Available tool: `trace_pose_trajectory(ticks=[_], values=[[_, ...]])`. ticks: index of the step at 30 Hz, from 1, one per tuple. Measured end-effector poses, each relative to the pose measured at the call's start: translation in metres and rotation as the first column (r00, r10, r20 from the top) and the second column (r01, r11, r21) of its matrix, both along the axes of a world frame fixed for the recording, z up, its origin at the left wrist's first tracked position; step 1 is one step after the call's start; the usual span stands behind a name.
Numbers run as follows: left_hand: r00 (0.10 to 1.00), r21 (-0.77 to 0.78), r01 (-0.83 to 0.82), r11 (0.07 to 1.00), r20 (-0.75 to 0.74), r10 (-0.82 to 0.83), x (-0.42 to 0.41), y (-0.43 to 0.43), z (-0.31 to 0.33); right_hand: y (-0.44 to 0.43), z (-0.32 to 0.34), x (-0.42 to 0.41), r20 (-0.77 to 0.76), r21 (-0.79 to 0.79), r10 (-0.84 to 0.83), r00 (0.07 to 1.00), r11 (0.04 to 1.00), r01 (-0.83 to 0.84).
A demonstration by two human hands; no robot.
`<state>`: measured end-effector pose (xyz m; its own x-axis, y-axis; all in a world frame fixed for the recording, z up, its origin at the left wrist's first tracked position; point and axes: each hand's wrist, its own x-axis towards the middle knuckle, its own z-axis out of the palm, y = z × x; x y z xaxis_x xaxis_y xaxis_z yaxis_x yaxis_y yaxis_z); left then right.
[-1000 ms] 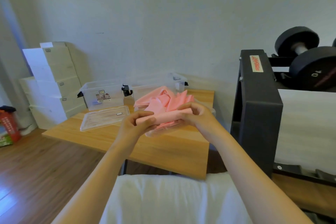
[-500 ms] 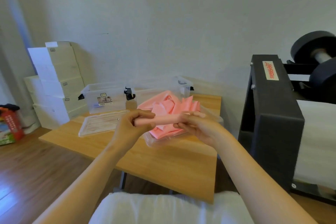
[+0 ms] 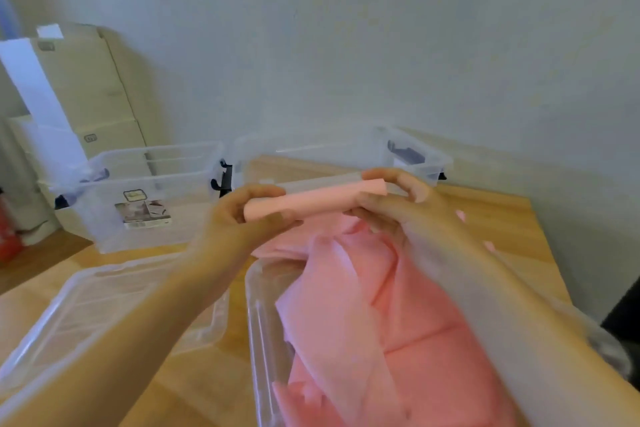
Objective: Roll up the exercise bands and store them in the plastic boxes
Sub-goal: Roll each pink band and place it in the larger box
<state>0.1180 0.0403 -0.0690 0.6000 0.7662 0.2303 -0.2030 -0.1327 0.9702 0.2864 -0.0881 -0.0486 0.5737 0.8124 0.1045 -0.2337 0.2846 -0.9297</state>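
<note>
Nearest, at the table's (image 3: pixel 502 218) near edge, a clear lid (image 3: pixel 104 305) is seen lying flat on the left. An open plastic box (image 3: pixel 263 340) is set beside it on the right, heaped with loose pink bands (image 3: pixel 398 305). Above that heap a rolled band (image 3: pixel 311 203) is held level in the air, inside no box. Its left end is pinched by the curled fingers of the left hand (image 3: pixel 235 218), and its right end is gripped by the curled fingers of the right hand (image 3: pixel 408 208). A risk is judged here: should either grip be eased before the roll is set down, the springy coil could be unwound, or dropped among the unrolled bands. Toward the far edge, a left clear box (image 3: pixel 145 191) and a right clear box (image 3: pixel 408 152) are seen. The paper label (image 3: pixel 142 210) on the left one is too blurred to be read, and no brand can be made out.
</note>
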Motion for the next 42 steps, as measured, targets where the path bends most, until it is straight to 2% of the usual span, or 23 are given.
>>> trace_pose_trajectory(ticks=[4,9,12,14,20,23,25,29,32,40,42], values=[[1.000,0.006,-0.013,1.000,-0.018,0.013,0.025,0.036,0.013,0.037,0.007,0.026,-0.067,-0.029,0.037,0.997,0.999,-0.039],[0.996,0.022,-0.022,1.000,-0.087,0.024,0.041,0.061,0.042,0.064,0.036,0.048,-0.067,-0.079,0.012,0.998,0.997,-0.017],[0.982,0.093,-0.064,0.994,-0.170,0.079,0.047,0.074,0.055,0.083,0.047,0.054,-0.169,-0.114,-0.023,0.985,0.993,0.003],[0.972,0.083,-0.080,0.993,-0.214,0.096,0.049,0.084,0.060,0.096,0.050,0.054,-0.236,-0.162,-0.050,0.970,0.987,0.012],[0.951,-0.153,-0.147,0.977,-0.293,0.097,0.049,0.118,0.076,0.131,0.066,0.055,-0.382,-0.259,-0.095,0.919,0.966,-0.008],[0.977,-0.363,-0.143,0.921,-0.203,0.072,0.053,0.136,0.089,0.151,0.075,0.062,-0.386,-0.334,-0.109,0.916,0.942,-0.028],[0.974,-0.411,-0.158,0.898,-0.215,0.074,0.056,0.146,0.098,0.164,0.079,0.066,-0.392,-0.374,-0.102,0.914,0.925,-0.057],[0.936,-0.339,-0.204,0.918,-0.341,0.082,0.056,0.167,0.101,0.188,0.078,0.070,-0.446,-0.391,-0.101,0.889,0.916,-0.093],[0.902,-0.219,-0.248,0.944,-0.408,0.142,0.058,0.180,0.102,0.201,0.073,0.071,-0.476,-0.386,-0.111,0.872,0.918,-0.094],[0.863,-0.057,-0.259,0.964,-0.462,0.204,0.060,0.201,0.089,0.224,0.059,0.075,-0.505,-0.391,-0.163,0.848,0.918,-0.057],[0.814,0.041,-0.309,0.950,-0.505,0.287,0.057,0.206,0.081,0.226,0.057,0.080,-0.499,-0.393,-0.163,0.851,0.918,-0.055]])
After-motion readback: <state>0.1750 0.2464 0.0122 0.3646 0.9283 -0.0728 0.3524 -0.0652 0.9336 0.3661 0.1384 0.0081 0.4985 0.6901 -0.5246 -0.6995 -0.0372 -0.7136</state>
